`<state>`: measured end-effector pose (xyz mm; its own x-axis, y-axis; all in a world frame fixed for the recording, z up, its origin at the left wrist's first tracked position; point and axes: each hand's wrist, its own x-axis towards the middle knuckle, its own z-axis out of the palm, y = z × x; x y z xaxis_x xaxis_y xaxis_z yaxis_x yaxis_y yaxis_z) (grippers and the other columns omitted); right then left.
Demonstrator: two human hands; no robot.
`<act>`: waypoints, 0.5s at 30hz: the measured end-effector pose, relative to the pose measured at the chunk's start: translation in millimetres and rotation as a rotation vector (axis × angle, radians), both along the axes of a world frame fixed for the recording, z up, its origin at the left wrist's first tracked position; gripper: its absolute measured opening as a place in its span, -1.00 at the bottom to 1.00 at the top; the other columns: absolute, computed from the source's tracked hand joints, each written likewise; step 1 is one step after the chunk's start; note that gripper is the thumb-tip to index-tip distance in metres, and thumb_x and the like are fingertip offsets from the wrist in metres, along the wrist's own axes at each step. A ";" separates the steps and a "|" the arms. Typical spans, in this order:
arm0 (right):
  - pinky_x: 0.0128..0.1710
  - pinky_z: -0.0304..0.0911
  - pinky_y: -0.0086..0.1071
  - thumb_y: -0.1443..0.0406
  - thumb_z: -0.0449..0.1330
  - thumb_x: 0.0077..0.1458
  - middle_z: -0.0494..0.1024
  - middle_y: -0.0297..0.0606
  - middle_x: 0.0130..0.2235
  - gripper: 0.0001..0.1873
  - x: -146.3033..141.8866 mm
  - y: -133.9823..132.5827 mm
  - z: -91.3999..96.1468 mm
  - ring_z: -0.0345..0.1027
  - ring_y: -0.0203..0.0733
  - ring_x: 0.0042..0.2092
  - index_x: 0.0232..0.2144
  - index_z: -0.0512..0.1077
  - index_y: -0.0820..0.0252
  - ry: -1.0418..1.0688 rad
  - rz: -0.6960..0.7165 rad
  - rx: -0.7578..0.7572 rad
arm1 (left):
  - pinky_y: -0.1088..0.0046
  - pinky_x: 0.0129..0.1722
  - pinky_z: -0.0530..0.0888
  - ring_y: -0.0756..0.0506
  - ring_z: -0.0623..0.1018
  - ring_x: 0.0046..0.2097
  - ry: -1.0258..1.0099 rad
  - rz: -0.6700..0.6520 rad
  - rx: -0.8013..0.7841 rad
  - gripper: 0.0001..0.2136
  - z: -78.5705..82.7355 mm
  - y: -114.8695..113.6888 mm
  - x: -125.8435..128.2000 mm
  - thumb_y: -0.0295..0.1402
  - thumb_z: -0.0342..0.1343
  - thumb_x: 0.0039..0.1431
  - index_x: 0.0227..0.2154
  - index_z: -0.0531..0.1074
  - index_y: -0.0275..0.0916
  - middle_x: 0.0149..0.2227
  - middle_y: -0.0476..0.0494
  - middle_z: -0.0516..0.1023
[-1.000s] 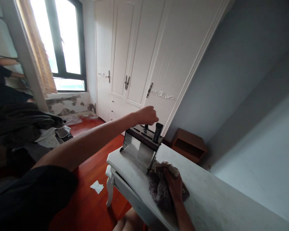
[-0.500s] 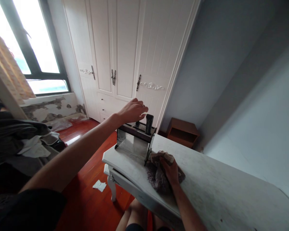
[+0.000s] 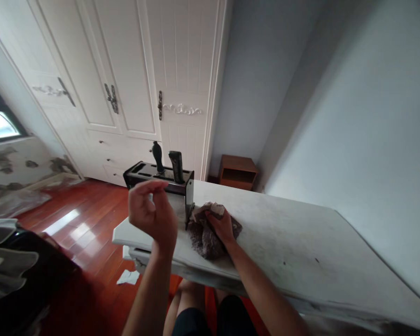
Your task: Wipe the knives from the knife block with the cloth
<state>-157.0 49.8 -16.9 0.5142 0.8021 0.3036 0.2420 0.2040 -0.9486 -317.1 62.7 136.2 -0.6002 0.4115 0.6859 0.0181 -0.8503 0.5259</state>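
Note:
A black and steel knife block (image 3: 161, 179) with two dark knife handles (image 3: 176, 165) sticking up stands at the left end of a white table (image 3: 294, 242). My left hand (image 3: 152, 214) hovers in front of the block, fingers loosely curled and apart, holding nothing. Pressed flat on a grey-brown cloth (image 3: 206, 233), my right hand (image 3: 221, 224) rests on the tabletop just right of the block's base.
White wardrobe doors (image 3: 126, 74) with ornate handles stand behind the table. A small brown bedside cabinet (image 3: 237, 171) sits in the corner. The red wooden floor (image 3: 91, 224) holds a scrap of white paper (image 3: 128, 276). Piled clothes (image 3: 7, 261) lie at the left.
My left hand has let go of a knife handle in the block and drawn back toward me. The view has swung right, away from the window. The right hand stays on the cloth.

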 end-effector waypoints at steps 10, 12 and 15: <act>-0.30 0.31 -0.28 0.11 0.28 -0.05 0.54 -0.31 -0.39 -0.73 13.8 9.3 0.5 0.39 -0.14 -0.35 -0.37 0.40 0.13 -0.089 -0.018 -0.082 | 0.46 -0.27 0.44 -0.02 0.52 -0.34 0.546 -0.392 -0.337 -0.79 -123.1 -53.4 60.1 -0.60 -0.03 0.07 -0.50 0.45 -0.22 -0.44 -0.02 0.54; -0.30 0.31 -0.27 0.09 0.30 -0.07 0.55 -0.31 -0.38 -0.70 22.2 12.6 1.1 0.40 -0.13 -0.34 -0.35 0.39 0.13 -0.127 -0.005 -0.118 | 0.46 -0.30 0.43 -0.03 0.52 -0.36 0.576 -0.405 -0.466 -0.79 -135.2 -48.7 63.9 -0.58 -0.04 0.04 -0.50 0.46 -0.21 -0.45 -0.02 0.55; -0.23 0.32 -0.24 0.08 0.32 -0.09 0.58 -0.26 -0.31 -0.64 33.3 17.1 3.4 0.44 -0.09 -0.28 -0.29 0.40 0.14 -0.159 0.027 -0.160 | 0.41 -0.28 0.44 -0.07 0.54 -0.33 0.647 -0.452 -0.614 -0.79 -144.3 -43.4 66.5 -0.55 -0.05 0.04 -0.48 0.47 -0.20 -0.42 -0.05 0.58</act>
<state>-123.7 66.9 -13.5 0.4476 0.8594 0.2470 0.3879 0.0623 -0.9196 -250.6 19.3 -8.1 0.1139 0.9015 0.4176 0.1981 -0.4325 0.8796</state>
